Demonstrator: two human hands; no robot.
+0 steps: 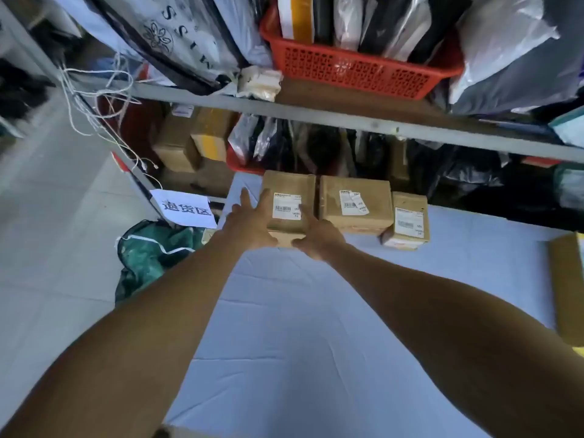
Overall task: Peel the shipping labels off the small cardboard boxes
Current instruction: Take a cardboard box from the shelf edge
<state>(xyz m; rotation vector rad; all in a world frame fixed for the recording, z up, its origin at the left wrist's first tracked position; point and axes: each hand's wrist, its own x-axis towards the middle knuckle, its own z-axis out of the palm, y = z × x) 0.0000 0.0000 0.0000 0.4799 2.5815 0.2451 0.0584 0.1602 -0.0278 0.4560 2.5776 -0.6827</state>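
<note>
Because the three small cardboard boxes sit in a row at the far edge of the cloth-covered table (316,311), we stretch both arms out to the leftmost box (289,203). Our left hand (249,222) lies with straight fingers along its left side. Our right hand (317,237) touches its near right corner beside the shipping label (287,206), its fingers too blurred to read; the middle box (355,203) and right box (410,218) also keep theirs.

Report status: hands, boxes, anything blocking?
Left hand and right hand open, flanking the leftmost box. Its label still stuck flat; middle box label partly lifted. Nothing in the way.
</note>
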